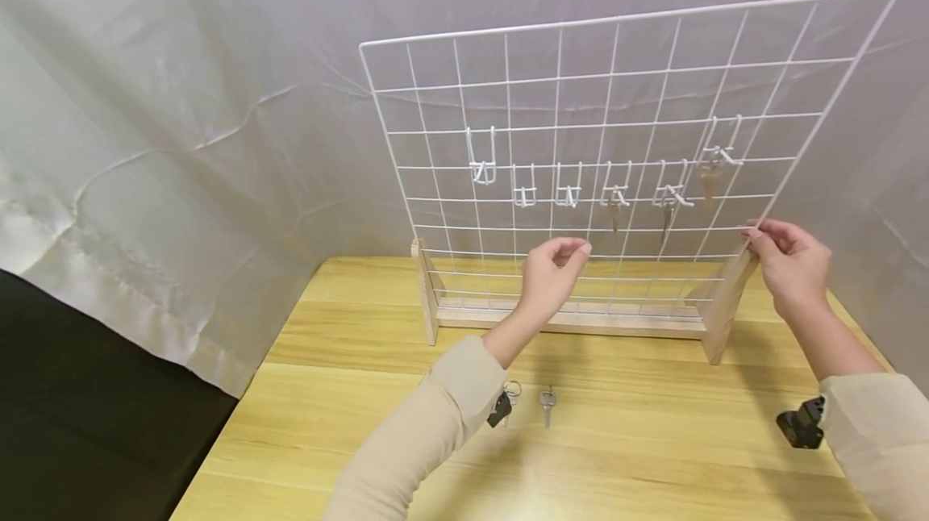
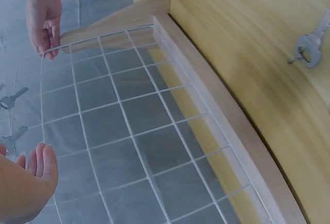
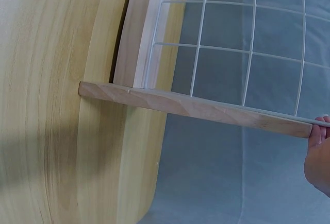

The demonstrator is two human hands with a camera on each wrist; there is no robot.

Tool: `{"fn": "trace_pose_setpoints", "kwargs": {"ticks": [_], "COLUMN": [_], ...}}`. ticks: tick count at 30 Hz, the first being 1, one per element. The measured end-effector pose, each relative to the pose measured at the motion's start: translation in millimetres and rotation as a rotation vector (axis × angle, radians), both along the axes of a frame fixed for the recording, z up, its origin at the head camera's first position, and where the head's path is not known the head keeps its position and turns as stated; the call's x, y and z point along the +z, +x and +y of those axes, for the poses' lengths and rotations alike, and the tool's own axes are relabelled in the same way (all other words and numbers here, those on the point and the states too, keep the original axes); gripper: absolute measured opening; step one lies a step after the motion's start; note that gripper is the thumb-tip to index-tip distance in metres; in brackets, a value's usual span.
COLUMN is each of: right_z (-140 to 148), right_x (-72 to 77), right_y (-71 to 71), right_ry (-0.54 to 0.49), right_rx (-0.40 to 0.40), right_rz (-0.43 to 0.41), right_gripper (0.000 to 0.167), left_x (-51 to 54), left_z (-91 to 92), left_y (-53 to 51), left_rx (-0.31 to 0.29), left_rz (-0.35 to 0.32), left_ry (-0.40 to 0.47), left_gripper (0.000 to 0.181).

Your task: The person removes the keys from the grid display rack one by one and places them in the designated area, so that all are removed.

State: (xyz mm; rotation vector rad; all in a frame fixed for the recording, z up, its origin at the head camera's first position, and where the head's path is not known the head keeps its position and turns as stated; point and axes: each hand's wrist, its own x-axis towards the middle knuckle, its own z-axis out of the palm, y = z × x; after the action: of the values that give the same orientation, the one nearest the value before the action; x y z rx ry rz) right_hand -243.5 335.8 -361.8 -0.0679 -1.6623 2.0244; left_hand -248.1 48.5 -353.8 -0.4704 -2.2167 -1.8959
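Observation:
A white wire grid panel (image 1: pixel 559 77) stands tilted in a wooden stand (image 1: pixel 631 326). Several white hooks (image 1: pixel 568 197) hang on its wires. Three carry keys: one key (image 1: pixel 615 218) near the middle, another key (image 1: pixel 667 222) to its right, and a brownish key (image 1: pixel 710 182) higher up. My left hand (image 1: pixel 549 275) is in front of the lower grid, below the hooks, its fingers loosely bent with nothing visible in them. At the panel's right edge, just above the stand's wooden side piece (image 3: pixel 206 112), my right hand (image 1: pixel 794 267) pinches the wire frame.
On the wooden table (image 1: pixel 327 392) lie a single key (image 1: pixel 547 404) and a key ring (image 1: pixel 513 389), partly hidden by the left wrist's black camera (image 1: pixel 499 408). Grey fabric (image 1: pixel 218 85) hangs behind and at the sides.

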Motion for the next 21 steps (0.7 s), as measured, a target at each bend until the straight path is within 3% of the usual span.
{"fn": "trace_pose_setpoints", "kwargs": {"ticks": [9,17,21], "right_z": [-1,-1,-2], "right_x": [-0.5,2.7,2.4], "right_y": [0.0,1.3,2.3], "right_ry": [0.0,-0.006,0.001], "right_rx": [0.0,-0.003,0.003], "right_rz": [0.012,0.003,0.003], "right_gripper": [0.029,0.027,0.028], "left_x": [11.8,22.3,25.1], "left_z": [18.9,40.7,49.1], "left_y": [-2.8,-11.1,-15.2], "left_rx": [0.039,0.094,0.091], "left_rz": [-0.022,-0.099,-0.146], "left_ry": [0.015,0.098,0.178], "left_gripper": [0.019,0.025,0.024]}}
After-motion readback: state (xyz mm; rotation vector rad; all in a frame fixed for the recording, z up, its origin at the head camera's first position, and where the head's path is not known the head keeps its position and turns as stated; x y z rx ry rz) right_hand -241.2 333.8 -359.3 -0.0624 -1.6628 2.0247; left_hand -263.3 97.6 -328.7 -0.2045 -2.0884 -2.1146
